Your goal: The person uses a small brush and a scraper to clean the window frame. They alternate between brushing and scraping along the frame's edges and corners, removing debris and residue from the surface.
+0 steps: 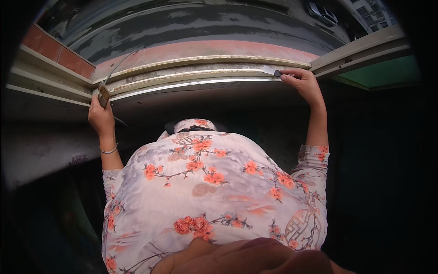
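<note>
My left hand grips a flat bristle brush at the left end of the window track. The brush stands upright beside the left side frame. At the right end, my right hand pinches a small flat tool between thumb and fingers. It looks like a scraper, with a pale blade and a dark grip. Its blade lies over the inner rails of the window track, pointing left. Brownish dirt marks the rails and the channel between them.
A thin grey cable crosses the sill near the brush. An open window sash with green glass stands on the right. A reddish tiled ledge lies outside, above a street with a parked car.
</note>
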Demonstrator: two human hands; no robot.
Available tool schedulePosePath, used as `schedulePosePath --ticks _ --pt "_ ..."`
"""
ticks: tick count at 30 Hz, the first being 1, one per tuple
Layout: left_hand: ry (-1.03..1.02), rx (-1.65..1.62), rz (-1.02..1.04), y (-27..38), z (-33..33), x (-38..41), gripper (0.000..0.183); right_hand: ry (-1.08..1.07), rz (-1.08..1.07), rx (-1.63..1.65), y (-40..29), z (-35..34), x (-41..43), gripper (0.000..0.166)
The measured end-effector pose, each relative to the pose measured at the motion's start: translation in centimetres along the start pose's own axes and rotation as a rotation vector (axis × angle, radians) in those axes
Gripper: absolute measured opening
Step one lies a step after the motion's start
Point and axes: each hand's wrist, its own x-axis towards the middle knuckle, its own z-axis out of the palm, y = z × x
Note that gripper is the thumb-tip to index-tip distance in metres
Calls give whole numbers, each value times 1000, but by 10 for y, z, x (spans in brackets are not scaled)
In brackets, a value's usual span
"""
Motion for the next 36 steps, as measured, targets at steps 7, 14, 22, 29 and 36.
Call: schedulePosePath --ticks 7,14,22,29,36 --pt "-47 3 -21 5 -1 9 18 -319 -189 -27 -65 113 2 25" --pt "-229 -200 -24 58 -12 15 20 -7 -97 392 -3 103 -29 24" --pt "-430 -511 162 132 3 25 26 498 -171 810 2 87 -41 27" --pt "-1146 -1376 -380 163 -5 30 33 338 -359 419 -37 126 -25 29" --pt "-1042 -1825 -660 177 7 17 31 381 -702 -57 -69 182 7 36"
